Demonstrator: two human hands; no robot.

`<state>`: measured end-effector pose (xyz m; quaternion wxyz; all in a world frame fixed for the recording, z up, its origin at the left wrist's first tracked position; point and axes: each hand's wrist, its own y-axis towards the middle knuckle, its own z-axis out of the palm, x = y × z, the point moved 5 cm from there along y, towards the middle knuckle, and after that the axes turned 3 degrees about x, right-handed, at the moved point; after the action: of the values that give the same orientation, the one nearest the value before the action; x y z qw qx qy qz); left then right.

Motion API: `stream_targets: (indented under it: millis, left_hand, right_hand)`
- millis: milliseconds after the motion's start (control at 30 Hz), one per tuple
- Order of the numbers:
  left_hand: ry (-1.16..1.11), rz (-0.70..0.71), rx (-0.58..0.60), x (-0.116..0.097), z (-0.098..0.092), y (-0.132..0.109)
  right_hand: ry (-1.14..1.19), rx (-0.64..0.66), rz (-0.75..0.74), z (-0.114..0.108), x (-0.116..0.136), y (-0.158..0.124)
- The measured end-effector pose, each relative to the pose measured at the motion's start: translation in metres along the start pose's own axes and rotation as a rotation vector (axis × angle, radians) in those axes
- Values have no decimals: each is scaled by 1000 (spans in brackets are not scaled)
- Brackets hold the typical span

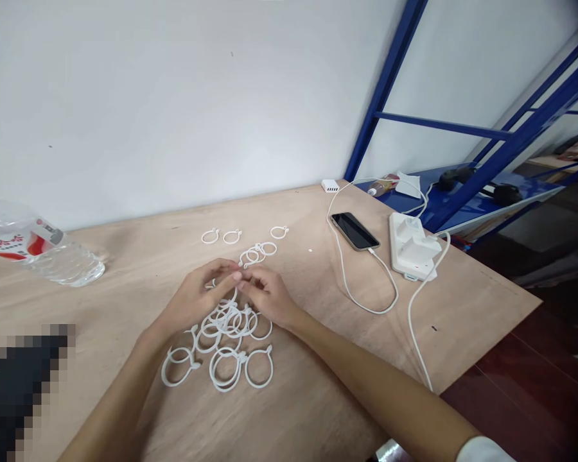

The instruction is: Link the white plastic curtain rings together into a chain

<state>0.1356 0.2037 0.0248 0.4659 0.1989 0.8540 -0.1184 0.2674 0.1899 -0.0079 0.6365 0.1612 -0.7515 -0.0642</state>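
Left hand (195, 299), right hand (268, 296) meet over white plastic rings (245, 371)

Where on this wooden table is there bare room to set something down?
Bare wood lies right of the cable, and between the bottle and the rings. A narrower strip separates the rings from the phone. It is crowded around the left hand and right hand, among the rings.

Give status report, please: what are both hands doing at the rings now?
Left hand, right hand: fingertips meet above white plastic curtain rings, anything pinched hidden. Phone off to the right, apart from rings.
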Motion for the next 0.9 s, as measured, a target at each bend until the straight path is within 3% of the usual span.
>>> stream_targets:
  millis: [100,267,467,667,900]
  left_hand:
    - [248,41,-133,14,-3,4]
    - [460,99,-156,37,2,9]
    - [491,75,-77,24,1,8]
    - [501,52,-158,22,3,7]
    - [564,62,-96,28,6,8]
  right_hand:
    - [-79,33,-87,1,6,0]
    - [-314,-155,-57,-6,-4,0]
    - [-528,-72,-119,4,-8,1]
    - [-436,-3,-114,5,-2,1]
    - [-449,-65,-50,2,-5,1]
